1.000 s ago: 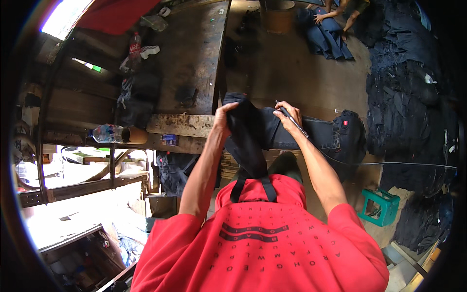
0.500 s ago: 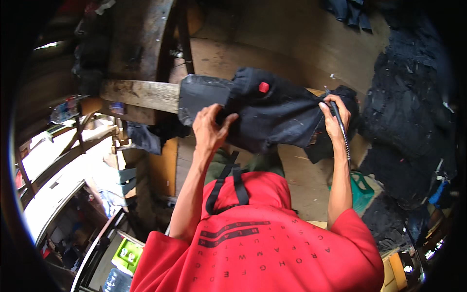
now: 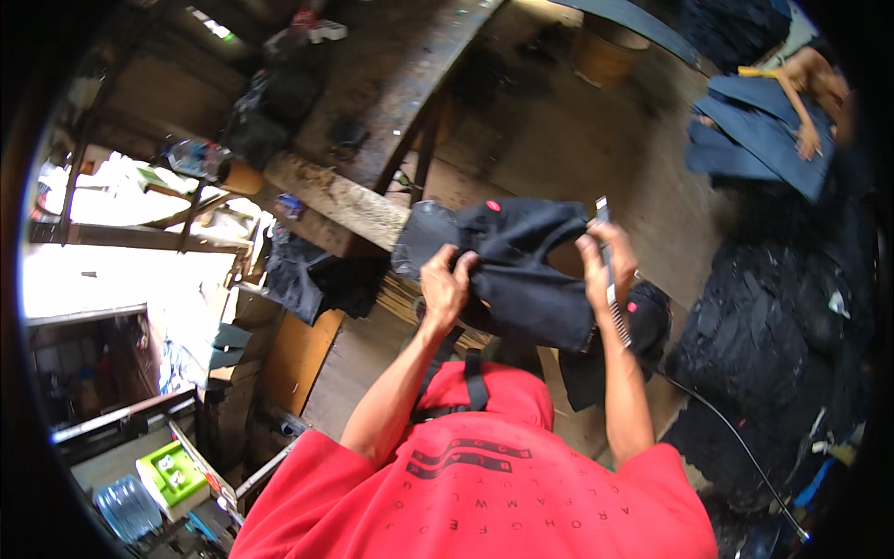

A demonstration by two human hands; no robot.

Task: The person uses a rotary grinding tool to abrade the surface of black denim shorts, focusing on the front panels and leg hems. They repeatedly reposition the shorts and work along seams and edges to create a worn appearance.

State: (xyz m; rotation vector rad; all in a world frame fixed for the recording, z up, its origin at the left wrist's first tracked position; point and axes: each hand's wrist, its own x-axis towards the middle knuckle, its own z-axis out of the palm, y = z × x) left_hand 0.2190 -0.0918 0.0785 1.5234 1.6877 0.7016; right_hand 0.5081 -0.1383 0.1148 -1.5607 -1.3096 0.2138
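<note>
- Shorts (image 3: 535, 303) are shifting: two legs are now parting, and the left hand (image 3: 442, 287) is meeting the waist, so the cloth is apparently being arranged along the board (image 3: 424, 233).
- Left fingers are touching the waist edge; whether they're clamping, I'm not able to tell.
- Right hand (image 3: 621, 253) is closing its fingers around the tool (image 3: 610, 275), hovering by the leg ends; the shorts are lying between both hands.

Dark board (image 3: 424, 233), black garment (image 3: 521, 244) over it
</note>
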